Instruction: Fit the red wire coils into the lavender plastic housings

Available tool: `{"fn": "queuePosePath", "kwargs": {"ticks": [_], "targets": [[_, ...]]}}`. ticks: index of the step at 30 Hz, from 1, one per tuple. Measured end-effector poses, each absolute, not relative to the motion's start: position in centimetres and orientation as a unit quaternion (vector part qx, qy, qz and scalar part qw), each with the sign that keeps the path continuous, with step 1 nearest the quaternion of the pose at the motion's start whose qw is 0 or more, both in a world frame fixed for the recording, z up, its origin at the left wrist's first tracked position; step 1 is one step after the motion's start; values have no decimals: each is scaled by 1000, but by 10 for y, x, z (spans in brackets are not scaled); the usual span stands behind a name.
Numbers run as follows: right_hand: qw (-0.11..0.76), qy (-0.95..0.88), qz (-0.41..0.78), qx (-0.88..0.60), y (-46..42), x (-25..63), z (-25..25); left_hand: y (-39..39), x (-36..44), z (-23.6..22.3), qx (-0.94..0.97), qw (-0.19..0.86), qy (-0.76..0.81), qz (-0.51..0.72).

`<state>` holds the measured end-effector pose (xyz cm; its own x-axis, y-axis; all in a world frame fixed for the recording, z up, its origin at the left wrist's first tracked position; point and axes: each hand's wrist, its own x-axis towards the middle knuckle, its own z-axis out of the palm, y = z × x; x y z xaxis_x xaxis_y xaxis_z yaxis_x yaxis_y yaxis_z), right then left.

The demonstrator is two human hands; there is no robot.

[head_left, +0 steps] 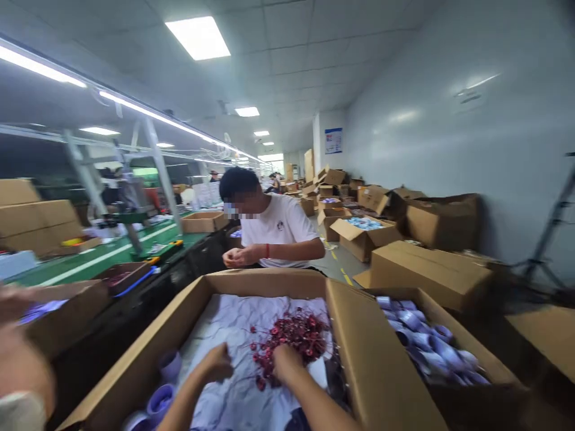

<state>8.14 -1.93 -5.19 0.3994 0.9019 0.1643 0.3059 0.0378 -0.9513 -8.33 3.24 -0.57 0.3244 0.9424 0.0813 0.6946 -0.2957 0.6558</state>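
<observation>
While the carton (265,282) holds red pieces (302,335), a box (489,364) holds cylinders (435,344).

Carrier: open cardboard box (144,341), lower center of frame. Bottom lined with wrinkled whitish paper (242,347). On the paper, right of frame center: loose heap of small dark-red parts with thin wire-like leads (308,332), a few strays at its left edge. Lower left, along the wall: purple ring-shaped parts (160,400). Dark item (336,383) by right wall, unclear what.
</observation>
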Motion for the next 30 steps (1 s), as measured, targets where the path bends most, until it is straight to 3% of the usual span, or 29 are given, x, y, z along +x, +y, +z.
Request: {"fn": "queuePosePath", "kwargs": {"ticks": [3, 10, 17, 20, 23, 30], "targets": [[547, -486, 264, -629, -9, 95, -49, 39, -83, 3, 753, 330, 543, 170], [646, -434, 270, -566, -4, 117, -22, 34, -30, -6, 711, 535, 408, 203], [704, -353, 315, -530, -3, 125, -13, 20, -21, -15, 757, 500, 329, 263], [694, -301, 320, -570, -4, 129, -8, 12, -22, -10, 790, 447, 348, 235], [715, -318, 340, -521, -10, 128, 1, 4, -22, -6, 819, 386, 356, 230], [712, -273, 512, -396, -24, 113, 11, 3, -14, -13, 834, 385, 283, 274]]}}
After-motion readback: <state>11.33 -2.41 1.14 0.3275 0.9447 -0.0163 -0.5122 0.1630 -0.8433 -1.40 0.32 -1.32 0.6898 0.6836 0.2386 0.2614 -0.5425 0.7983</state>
